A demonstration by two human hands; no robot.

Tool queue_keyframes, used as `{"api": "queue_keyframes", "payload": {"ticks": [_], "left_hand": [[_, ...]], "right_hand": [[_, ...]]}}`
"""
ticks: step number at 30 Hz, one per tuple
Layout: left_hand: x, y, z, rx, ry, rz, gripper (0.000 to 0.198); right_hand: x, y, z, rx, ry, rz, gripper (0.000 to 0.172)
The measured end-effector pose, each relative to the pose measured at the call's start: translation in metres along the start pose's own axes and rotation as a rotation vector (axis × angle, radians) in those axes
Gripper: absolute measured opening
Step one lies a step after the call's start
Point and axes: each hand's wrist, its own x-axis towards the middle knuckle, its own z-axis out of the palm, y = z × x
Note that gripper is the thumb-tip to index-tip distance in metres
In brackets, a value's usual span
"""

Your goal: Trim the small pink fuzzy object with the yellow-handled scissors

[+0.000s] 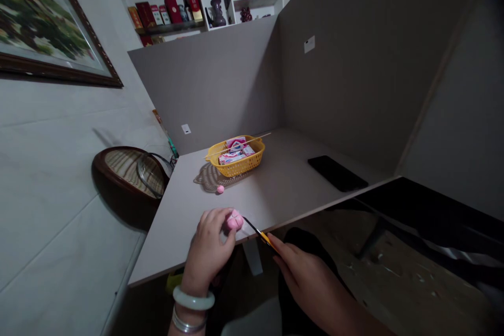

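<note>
My left hand is closed around a small pink lump, held just above the front edge of the grey table. My right hand pinches a thin tool with a yellow handle and dark tip; its tip touches the pink lump. A second small pink ball lies on the table further back. Behind it stands a yellow basket holding pink and white packets, with a thin wooden stick laid across its rim.
A black phone lies flat on the table's right side. Grey partition walls enclose the table at the back and right. A round dark wooden tray with a glass lid sits left of the table. Shelves with boxes and vases hang above.
</note>
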Motion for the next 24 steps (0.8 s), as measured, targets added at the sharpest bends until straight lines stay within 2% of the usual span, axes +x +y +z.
{"api": "queue_keyframes", "payload": {"ticks": [5,11,18,24], "left_hand": [[0.000,-0.001,0.000,0.018,0.072,-0.024,0.037],[0.000,-0.002,0.001,-0.034,0.026,-0.030,0.021],[-0.007,-0.002,0.005,0.002,0.091,-0.075,0.036],[-0.001,0.006,0.013,0.098,0.100,-0.136,0.023]], "right_hand": [[0.001,0.003,0.000,0.025,0.017,-0.003,0.050],[0.000,0.002,0.001,0.011,0.022,-0.019,0.048],[-0.002,0.000,-0.001,0.050,0.067,-0.059,0.045],[0.000,0.002,0.000,0.075,0.050,-0.047,0.045]]}}
